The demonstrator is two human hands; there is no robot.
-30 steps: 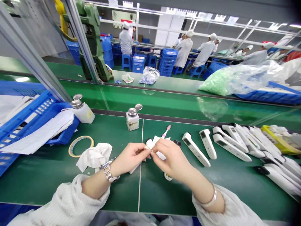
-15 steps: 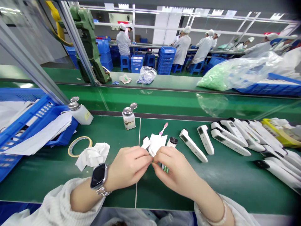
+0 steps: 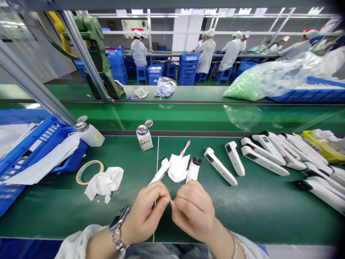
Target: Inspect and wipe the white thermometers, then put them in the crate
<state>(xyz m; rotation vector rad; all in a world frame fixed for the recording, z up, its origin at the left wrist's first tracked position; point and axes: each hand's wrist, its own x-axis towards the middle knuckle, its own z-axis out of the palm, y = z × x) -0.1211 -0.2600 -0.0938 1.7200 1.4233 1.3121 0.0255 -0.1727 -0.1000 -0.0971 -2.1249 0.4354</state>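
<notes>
My left hand (image 3: 149, 210) and my right hand (image 3: 193, 212) meet fingertip to fingertip low over the green bench, both pinched closed. What lies between the fingers is too small to make out; a tiny pale bit shows there. Just beyond my left hand lies a white handheld thermometer (image 3: 161, 171). Another white thermometer (image 3: 193, 169) with a dark end sits beyond my right hand, its lower part hidden by it. Between the two rests a folded white cloth (image 3: 178, 168), and a pink-and-white toothbrush (image 3: 185, 148) sticks out behind it.
Several white thermometers (image 3: 265, 162) lie to the right, near a yellow tray (image 3: 320, 149). At the left are a roll of tape (image 3: 78, 177), a crumpled wipe (image 3: 105, 182), a blue crate (image 3: 37, 144) and a white pump bottle (image 3: 93, 136). Another pump bottle (image 3: 145, 138) stands mid-bench.
Both hands have drawn back toward me, still pinched together, away from the cloth. More of the two thermometers beside the cloth now shows.
</notes>
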